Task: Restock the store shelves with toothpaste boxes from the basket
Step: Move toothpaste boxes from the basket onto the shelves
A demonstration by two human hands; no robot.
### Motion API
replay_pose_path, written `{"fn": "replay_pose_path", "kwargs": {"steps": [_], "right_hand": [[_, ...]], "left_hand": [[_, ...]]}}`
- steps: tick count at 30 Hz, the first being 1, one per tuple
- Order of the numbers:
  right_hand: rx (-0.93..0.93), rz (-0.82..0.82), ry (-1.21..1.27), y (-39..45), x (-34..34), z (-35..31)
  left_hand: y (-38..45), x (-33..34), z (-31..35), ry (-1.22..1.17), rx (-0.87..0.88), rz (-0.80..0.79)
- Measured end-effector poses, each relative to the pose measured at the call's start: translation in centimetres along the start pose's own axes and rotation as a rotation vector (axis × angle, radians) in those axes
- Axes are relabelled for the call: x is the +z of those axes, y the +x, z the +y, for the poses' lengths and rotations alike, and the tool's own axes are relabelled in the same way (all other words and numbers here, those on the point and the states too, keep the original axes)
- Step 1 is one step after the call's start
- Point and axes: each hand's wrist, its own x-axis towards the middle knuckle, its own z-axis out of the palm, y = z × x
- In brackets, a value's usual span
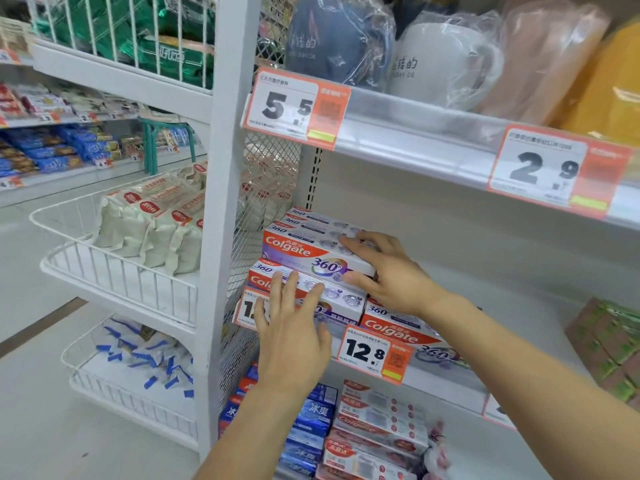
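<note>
the scene is evenly and brightly lit from overhead, with only soft shadows. glare is seen on the plastic wrap. straight lines are bent at the edges; fine print is blurred.

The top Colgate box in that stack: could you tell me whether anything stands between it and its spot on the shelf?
Nothing visible does. The top Colgate box already lies on the stack, gripped at its right end by the right hand. The left hand rests flat against the lower boxes.
</note>
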Motion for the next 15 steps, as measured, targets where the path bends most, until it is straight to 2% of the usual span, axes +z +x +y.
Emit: {"fn": "replay_pose_path", "kwargs": {"steps": [3, 7, 9, 10, 12, 15], "right_hand": [[0.008, 0.035, -0.001, -0.3, -0.6, 0.0], [-0.026, 0.474, 0.303, -5.2, -2.8, -1.5], [-0.007, 0.626, 0.356, -10.0, -3.0, -2.2], [0.022, 0.659, 0.377, -12.7, -2.6, -2.3], [0.132, 0.656, 0.432, -18.5, -0.5, -1.8], [0.369, 0.508, 0.538, -27.1, 4.5, -0.4]], "left_hand": [[-0.7, 0.0, 1.0, 0.063, 0.011, 0.052], [-1.6, 0.3, 2.4, -0.135, 0.177, 0.298], [-2.2, 0.2, 3.5, -0.203, 0.23, 0.306], [-2.7, 0.5, 4.0, -0.241, 0.245, 0.25], [-4.4, 1.8, 5.1, -0.274, 0.273, 0.035], [-8.1, 5.2, 6.7, -0.126, 0.354, -0.32]]}}
